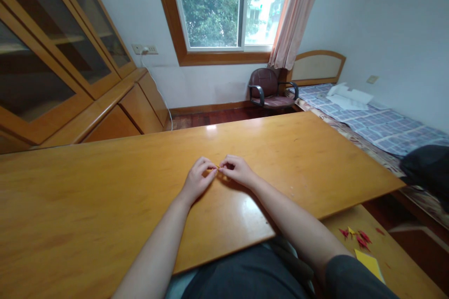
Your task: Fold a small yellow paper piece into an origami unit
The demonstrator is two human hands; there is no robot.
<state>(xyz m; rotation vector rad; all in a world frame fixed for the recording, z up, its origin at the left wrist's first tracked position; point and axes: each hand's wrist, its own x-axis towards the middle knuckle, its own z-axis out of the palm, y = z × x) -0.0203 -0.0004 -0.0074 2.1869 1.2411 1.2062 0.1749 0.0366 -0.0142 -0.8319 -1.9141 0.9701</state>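
Over the middle of the wooden table [140, 187], my left hand [199, 176] and my right hand [239, 170] meet fingertip to fingertip. Between them they pinch a small yellow piece of folded paper [218, 168], mostly covered by the fingers. Its exact shape is too small to make out. Thumb and fingers of each hand are closed on it.
On a lower surface at the right lie several small red and yellow folded paper pieces [363, 242] and a yellow paper sheet [370, 264]. Behind the table stand a chair [264, 84] and a bed [379, 124] holding a dark bag [430, 166]. A cabinet [105, 107] is at the left.
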